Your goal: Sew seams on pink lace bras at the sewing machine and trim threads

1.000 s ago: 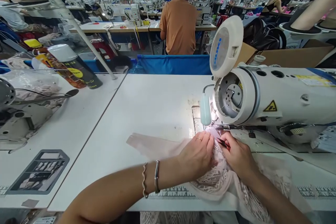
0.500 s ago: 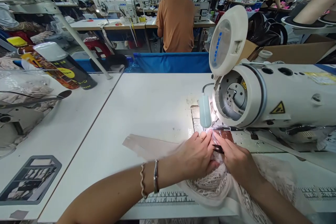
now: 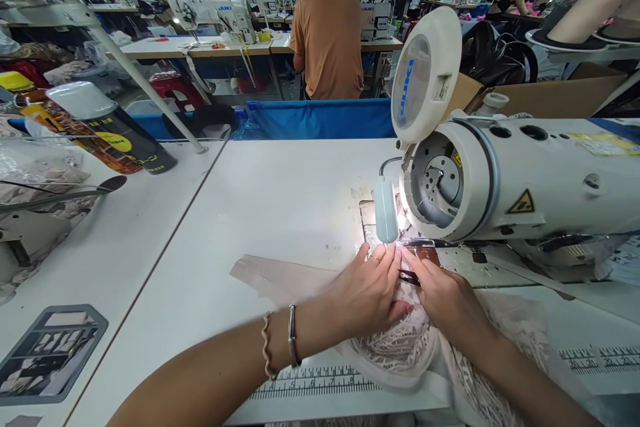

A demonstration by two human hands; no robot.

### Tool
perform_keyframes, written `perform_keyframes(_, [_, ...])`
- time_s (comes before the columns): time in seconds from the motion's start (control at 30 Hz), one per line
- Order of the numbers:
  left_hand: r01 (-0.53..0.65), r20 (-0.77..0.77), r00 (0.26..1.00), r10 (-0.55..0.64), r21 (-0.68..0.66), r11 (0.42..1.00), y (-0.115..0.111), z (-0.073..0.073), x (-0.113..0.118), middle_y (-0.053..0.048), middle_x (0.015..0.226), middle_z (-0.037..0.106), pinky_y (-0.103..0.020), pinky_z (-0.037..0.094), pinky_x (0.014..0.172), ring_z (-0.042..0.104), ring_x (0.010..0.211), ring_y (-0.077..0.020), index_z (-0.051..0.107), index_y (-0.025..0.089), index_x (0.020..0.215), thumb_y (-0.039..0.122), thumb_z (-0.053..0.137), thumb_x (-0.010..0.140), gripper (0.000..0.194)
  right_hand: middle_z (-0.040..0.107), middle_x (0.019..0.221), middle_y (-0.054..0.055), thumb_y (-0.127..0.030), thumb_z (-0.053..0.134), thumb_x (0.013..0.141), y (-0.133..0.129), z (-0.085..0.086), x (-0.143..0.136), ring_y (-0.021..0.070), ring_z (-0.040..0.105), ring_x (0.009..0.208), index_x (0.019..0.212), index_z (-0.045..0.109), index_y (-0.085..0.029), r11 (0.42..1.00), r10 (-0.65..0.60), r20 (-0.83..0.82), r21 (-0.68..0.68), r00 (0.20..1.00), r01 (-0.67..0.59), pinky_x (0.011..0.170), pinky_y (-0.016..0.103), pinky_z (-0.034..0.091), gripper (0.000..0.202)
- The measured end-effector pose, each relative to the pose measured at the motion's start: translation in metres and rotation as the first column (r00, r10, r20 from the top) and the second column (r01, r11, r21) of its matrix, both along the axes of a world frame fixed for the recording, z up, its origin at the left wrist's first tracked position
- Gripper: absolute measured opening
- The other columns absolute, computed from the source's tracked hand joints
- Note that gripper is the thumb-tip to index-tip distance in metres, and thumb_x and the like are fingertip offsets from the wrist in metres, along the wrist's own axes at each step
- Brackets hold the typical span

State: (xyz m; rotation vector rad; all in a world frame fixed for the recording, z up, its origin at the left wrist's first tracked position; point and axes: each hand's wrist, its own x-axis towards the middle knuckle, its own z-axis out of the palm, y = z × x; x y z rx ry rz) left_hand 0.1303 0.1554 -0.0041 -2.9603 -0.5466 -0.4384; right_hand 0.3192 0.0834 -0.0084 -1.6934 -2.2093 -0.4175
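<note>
Pale pink lace fabric (image 3: 400, 345) lies bunched on the table below the sewing machine (image 3: 540, 180). My left hand (image 3: 367, 290) rests on the fabric by the needle area, fingers extended forward and thumb apart. Close beside it, my right hand (image 3: 443, 293) has its fingertips at the fabric and its fingers curled round small black snips (image 3: 410, 277), whose blades point left. A sheer strip (image 3: 280, 275) extends left from under my left wrist. The light-blue lamp (image 3: 385, 210) hangs just above my fingertips and shines on the cloth.
A spray can (image 3: 113, 127) and a yellow-capped bottle (image 3: 75, 133) lean at the left. A thread stand pole (image 3: 145, 87) crosses there. Ruler markings (image 3: 315, 383) run along the front edge. Beyond the blue cloth (image 3: 325, 119), a person in a brown shirt (image 3: 327, 40) sits facing away.
The view has shifted slightly, moving the scene a little left. My left hand's fingers look straighter and flatter, with its thumb more visible. My right hand stays close to the needle area with the snips.
</note>
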Motion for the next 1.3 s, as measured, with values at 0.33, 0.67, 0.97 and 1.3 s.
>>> perform_keyframes(0.33, [-0.036, 0.000, 0.999, 0.036, 0.010, 0.999, 0.002, 0.003, 0.000, -0.024, 0.145, 0.054, -0.049, 0.040, 0.106, 0.053, 0.129, -0.0351, 0.049, -0.002, 0.141, 0.058, 0.036, 0.103, 0.073, 0.076, 0.084, 0.007, -0.003, 0.040, 0.083, 0.006, 0.001, 0.002, 0.0221, 0.071, 0.066, 0.124, 0.061, -0.013, 0.992, -0.074, -0.063, -0.107, 0.995, 0.067, 0.056, 0.029, 0.053, 0.047])
perform_keyframes(0.67, [0.137, -0.049, 0.989, -0.137, -0.001, 0.991, -0.010, 0.008, 0.000, -0.023, 0.134, 0.060, -0.050, 0.047, 0.107, 0.057, 0.129, -0.0369, 0.061, 0.006, 0.122, 0.021, 0.047, 0.101, 0.030, 0.069, 0.109, 0.006, -0.003, 0.041, 0.081, -0.003, 0.015, 0.013, 0.0176, 0.070, 0.085, 0.121, 0.061, -0.022, 0.991, -0.007, -0.210, -0.133, 0.978, -0.021, 0.067, 0.025, 0.055, 0.049])
perform_keyframes(0.97, [0.207, 0.005, 0.978, -0.209, -0.185, 0.961, 0.022, 0.021, -0.007, -0.013, 0.119, 0.066, -0.047, 0.049, 0.104, 0.059, 0.118, -0.0270, 0.069, 0.014, 0.107, 0.009, 0.056, 0.093, 0.020, 0.071, 0.110, 0.006, -0.003, 0.041, 0.080, 0.007, 0.011, 0.011, 0.0166, 0.070, 0.079, 0.122, 0.067, -0.021, 0.991, -0.021, -0.145, -0.130, 0.989, 0.002, 0.062, 0.026, 0.055, 0.053])
perform_keyframes(1.3, [0.184, 0.015, 0.982, -0.186, -0.222, 0.958, 0.040, 0.026, -0.010, -0.009, 0.095, 0.064, -0.039, 0.049, 0.084, 0.055, 0.078, -0.0177, 0.065, 0.015, 0.085, 0.019, 0.048, 0.098, 0.022, 0.072, 0.090, 0.006, -0.007, 0.044, 0.085, 0.024, 0.020, 0.004, 0.0190, 0.067, 0.074, 0.092, 0.067, -0.021, 0.993, -0.042, -0.062, -0.110, 0.997, 0.035, 0.063, 0.028, 0.050, 0.028])
